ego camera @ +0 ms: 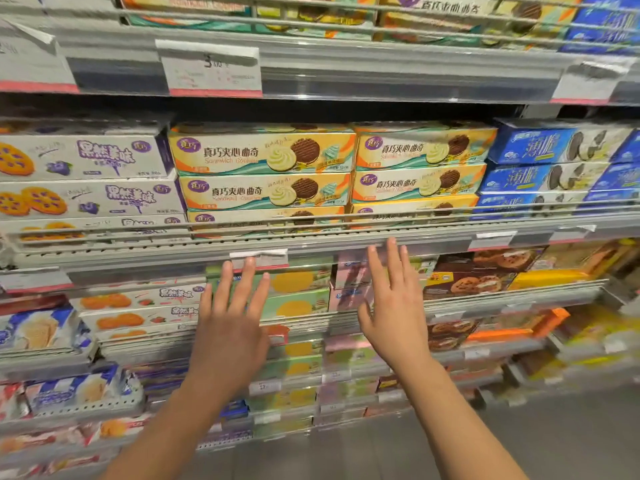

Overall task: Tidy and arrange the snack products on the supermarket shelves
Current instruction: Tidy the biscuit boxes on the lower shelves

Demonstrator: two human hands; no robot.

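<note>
- Supermarket shelves (311, 244) fill the view, with stacked cookie boxes (263, 171) sitting behind a wire rail (346, 220).
- Left hand (230, 327) and right hand (394, 306) are both raised below that rail, fingers spread, holding nothing.
- Risk: reaching over the rail could catch a top box and topple its stack.
- Risk: a fingertip near the price tag (259, 256) could knock it loose.
</note>
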